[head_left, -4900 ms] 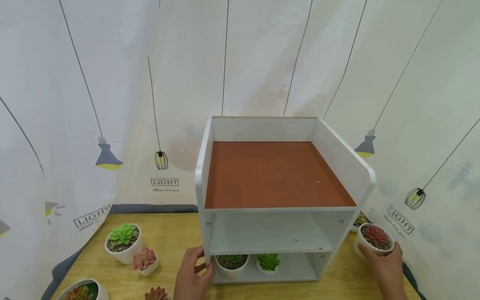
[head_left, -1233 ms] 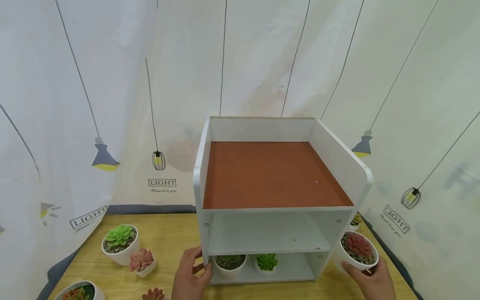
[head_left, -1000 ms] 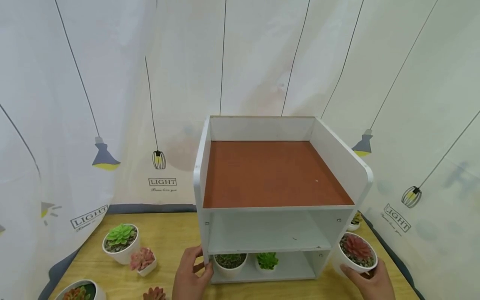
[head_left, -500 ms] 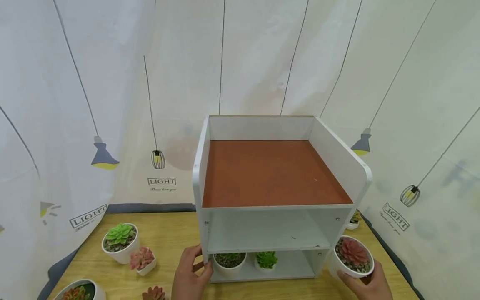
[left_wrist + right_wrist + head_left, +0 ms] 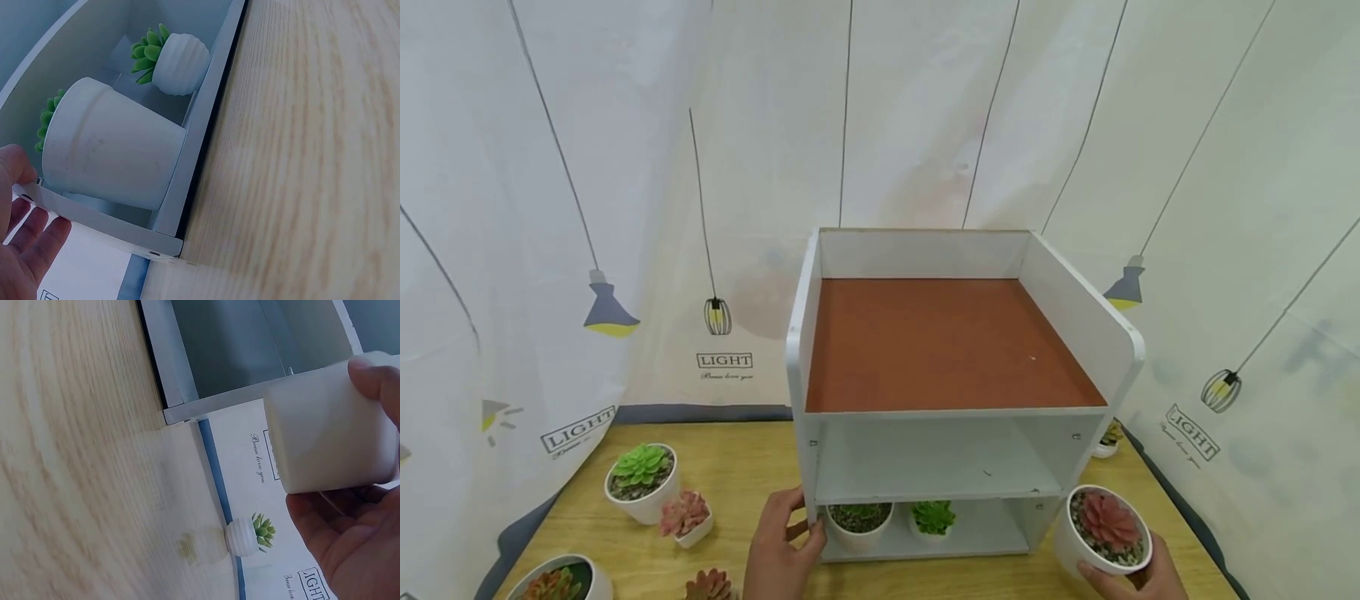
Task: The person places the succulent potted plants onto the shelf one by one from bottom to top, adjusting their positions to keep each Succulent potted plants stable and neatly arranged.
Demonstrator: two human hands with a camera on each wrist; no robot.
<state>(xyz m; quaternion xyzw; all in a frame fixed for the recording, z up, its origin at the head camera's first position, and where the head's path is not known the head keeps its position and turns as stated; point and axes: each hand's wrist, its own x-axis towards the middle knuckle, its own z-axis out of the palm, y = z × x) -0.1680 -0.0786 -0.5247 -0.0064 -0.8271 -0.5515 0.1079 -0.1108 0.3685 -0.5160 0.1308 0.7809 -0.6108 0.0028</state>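
Observation:
My right hand (image 5: 1150,575) grips a white pot with a red succulent (image 5: 1105,527), just right of the shelf's lower front corner. In the right wrist view this white pot (image 5: 331,425) is off the table, with the thumb on one side and fingers on the other. My left hand (image 5: 781,546) pinches the left side panel of a white shelf unit (image 5: 940,492); the thumb (image 5: 15,164) lies inside its edge and fingers lie outside. On the bottom shelf stand a larger potted green succulent (image 5: 859,525) and a small green succulent (image 5: 933,521).
Left of the shelf stand a green succulent (image 5: 642,482), a small pink one (image 5: 685,517), an orange-green one (image 5: 561,579) and a dark red one (image 5: 709,585). A small yellowish plant (image 5: 1108,439) sits behind the shelf's right side. A printed curtain (image 5: 925,108) hangs behind the wooden table (image 5: 745,458).
My right hand has brought the red succulent's pot leftward from the table's right side, close to the shelf, then slightly nearer to me. The left hand has stayed on the side panel.

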